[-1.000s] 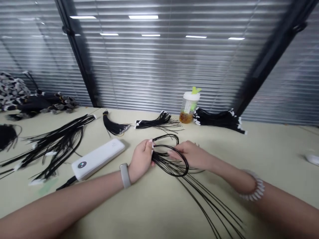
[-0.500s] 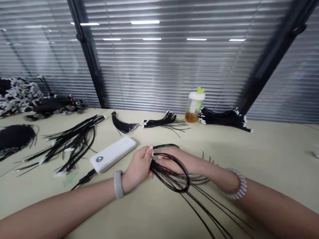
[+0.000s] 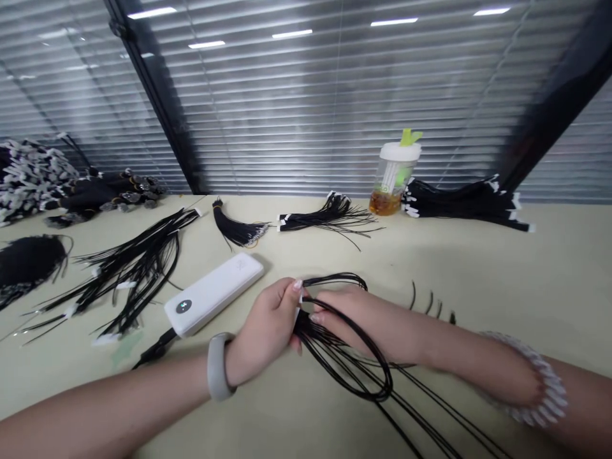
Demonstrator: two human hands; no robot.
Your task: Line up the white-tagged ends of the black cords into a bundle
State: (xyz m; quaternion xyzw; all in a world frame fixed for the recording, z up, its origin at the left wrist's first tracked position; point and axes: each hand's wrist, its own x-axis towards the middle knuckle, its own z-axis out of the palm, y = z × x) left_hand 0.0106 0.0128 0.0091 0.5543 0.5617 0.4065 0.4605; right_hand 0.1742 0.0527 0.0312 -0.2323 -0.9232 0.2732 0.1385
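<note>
The left hand (image 3: 262, 333) is almost closed, its thumb and fingertips pinching the gathered end of a bundle of black wires (image 3: 345, 364) just right of a power bank (image 3: 215, 294). A small white tab (image 3: 299, 313) shows at the pinch. From there the wires bend into long loops, and their tails run off the bottom of the view. The right hand (image 3: 368, 322) lies across the loops, fingers extended toward the left hand and almost touching it. Whether it grips the wires or only rests on them, I cannot tell.

A grey band (image 3: 215, 366) circles the left wrist, and a white coiled bracelet (image 3: 540, 389) circles the right.

The power bank lies on the table (image 3: 478, 268), with a black cable (image 3: 155, 349) at its near end. Left of it is a loose spread of tabbed wires (image 3: 129, 274), and farther left a dark coil (image 3: 29, 261). Behind it stand a tight tassel of wires (image 3: 235, 231) and a flatter bundle (image 3: 329, 215). Farther right and behind it are a clear bottle (image 3: 394, 178) with amber liquid and a long black bundle (image 3: 463, 203).
</note>
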